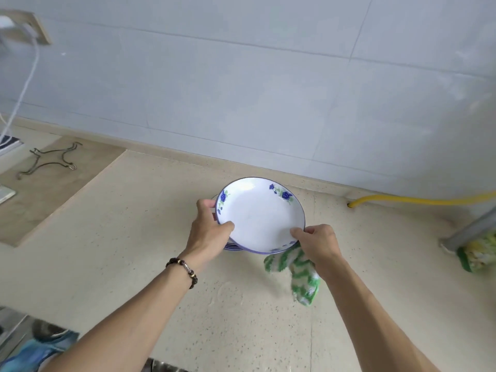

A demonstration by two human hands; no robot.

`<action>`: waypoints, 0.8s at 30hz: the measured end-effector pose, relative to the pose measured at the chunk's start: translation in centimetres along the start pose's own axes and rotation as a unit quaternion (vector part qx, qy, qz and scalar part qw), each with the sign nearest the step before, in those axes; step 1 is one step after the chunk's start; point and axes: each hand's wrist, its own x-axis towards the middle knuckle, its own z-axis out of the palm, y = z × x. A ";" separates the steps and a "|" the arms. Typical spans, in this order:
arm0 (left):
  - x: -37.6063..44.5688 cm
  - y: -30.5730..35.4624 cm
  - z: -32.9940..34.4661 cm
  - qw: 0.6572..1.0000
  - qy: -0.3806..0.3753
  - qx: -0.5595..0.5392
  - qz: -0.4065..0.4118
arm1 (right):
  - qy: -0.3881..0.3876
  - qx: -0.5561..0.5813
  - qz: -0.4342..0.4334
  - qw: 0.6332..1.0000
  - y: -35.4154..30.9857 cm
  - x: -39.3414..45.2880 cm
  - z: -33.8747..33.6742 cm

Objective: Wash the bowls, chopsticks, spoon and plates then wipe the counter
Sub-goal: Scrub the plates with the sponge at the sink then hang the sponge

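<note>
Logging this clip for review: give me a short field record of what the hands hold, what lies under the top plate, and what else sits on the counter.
left hand: grips the near-left rim of the top plate
right hand: pinches the plate's near-right rim and also holds a green and white cloth
under plate: stack of plates, edges only visible
counter: beige, speckled
other items: metal trivet far left; yellow hose by the wall
</note>
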 end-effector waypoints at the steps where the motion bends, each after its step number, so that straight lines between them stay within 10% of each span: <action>1: -1.8 0.5 0.2 0.999 -0.023 -0.035 0.000 | 0.018 0.010 0.007 1.000 0.7 -2.0 -1.1; 16: -23.9 2.6 12.4 0.910 -0.317 -0.239 -0.121 | 0.194 0.074 0.138 0.968 14.3 -26.5 -16.8; 24: -37.1 3.5 20.2 0.923 -0.346 -0.155 -0.060 | 0.283 0.071 0.147 0.945 23.7 -38.9 -23.5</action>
